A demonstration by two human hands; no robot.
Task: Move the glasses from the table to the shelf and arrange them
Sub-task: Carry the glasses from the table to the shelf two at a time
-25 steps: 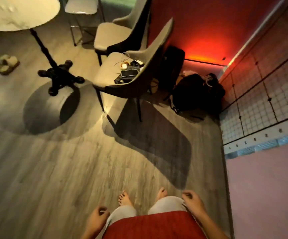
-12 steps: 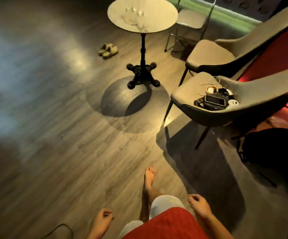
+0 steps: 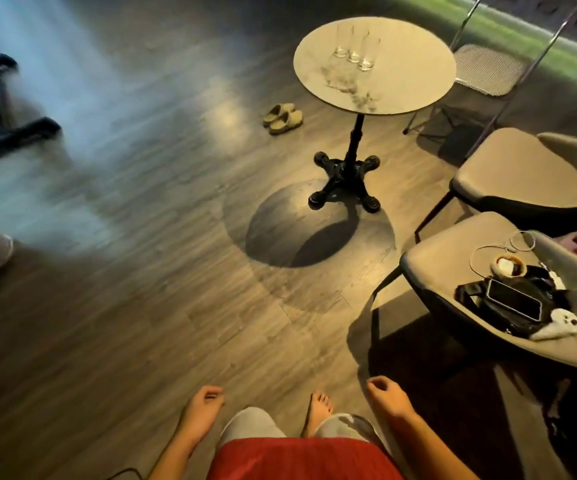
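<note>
Head view, looking down across a dim wood-plank floor [image 3: 148, 306]. Far ahead, a round counter [image 3: 415, 81] on a black pedestal base [image 3: 344, 183], casting a circular shadow on the planks. On the counter's far half, three clear glasses [image 3: 353, 50] upright in a tight diagonal row, just beside one another, none touched. Well apart from them, low in the picture, both bare hands hanging empty at the person's sides: left hand [image 3: 201, 415] with fingers [image 3: 211, 396] loosely curled, not closed on anything; right hand [image 3: 385, 396] likewise, fingers [image 3: 379, 382] lightly bent and slightly apart. Between the hands, a red top [image 3: 297, 459], pale shorts and one bare foot [image 3: 320, 408] flat on the floor. Left of the counter's base, a pair of tan slippers [image 3: 283, 118] side by side. Behind the counter at right, a metal-framed chair [image 3: 488, 69] with a checked seat pad. Nearer at right, two grey upholstered chairs, the far one [image 3: 519, 174] bare, the near one [image 3: 453, 271] carrying a phone [image 3: 513, 303] on a dark pouch, a white game controller [image 3: 557, 329] touching the pouch's edge, and a coiled white cable [image 3: 498, 251]. At upper left, blurred black stand legs [image 3: 13, 133]; no shelf in view.
</note>
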